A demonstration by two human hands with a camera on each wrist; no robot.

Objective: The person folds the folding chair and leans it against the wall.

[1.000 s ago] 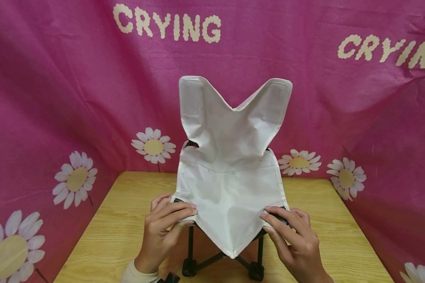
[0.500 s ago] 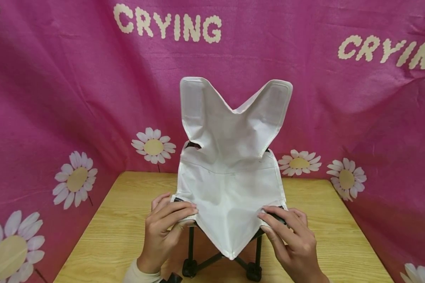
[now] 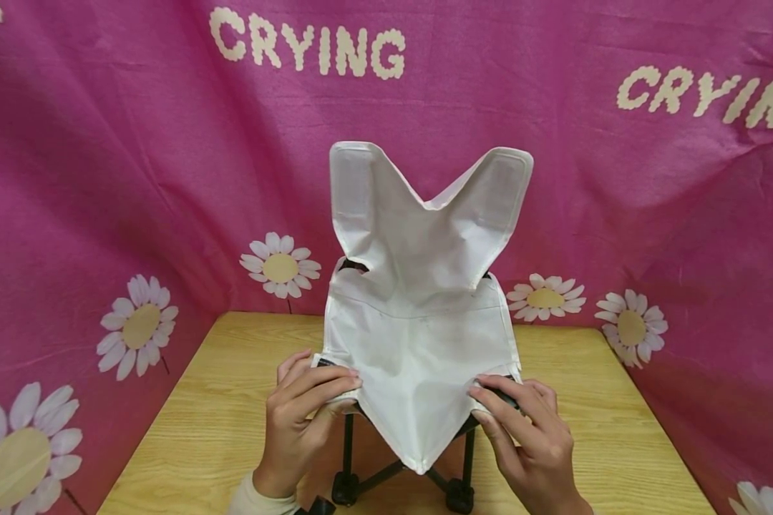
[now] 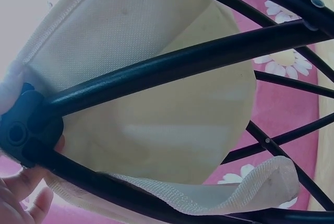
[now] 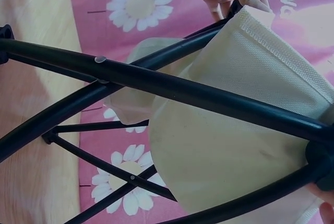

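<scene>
A small folding chair stands upright in the head view, with a white fabric seat [image 3: 412, 372] and black tube legs [image 3: 348, 447]. My left hand [image 3: 296, 418] grips the seat's front left corner, thumb below and fingers on top. At the front right corner, my right hand [image 3: 531, 429] pinches the fabric the same way. A dark plastic joint [image 4: 28, 125] shows at the left corner in the left wrist view, fingers beside it. From below, the right wrist view shows crossed black tubes [image 5: 193, 92] under the fabric and another joint [image 5: 319, 156] at the right corner.
Wooden tabletop [image 3: 618, 415] lies under the chair. The chair's fabric back [image 3: 419, 243] rises in two flaps with a V-shaped dip between them. A pink cloth [image 3: 135, 143] with daisies and lettering hangs behind and at both sides.
My right hand has shifted slightly left with its corner of the seat, and the front point of the fabric has moved a little left. My left hand keeps its hold.
</scene>
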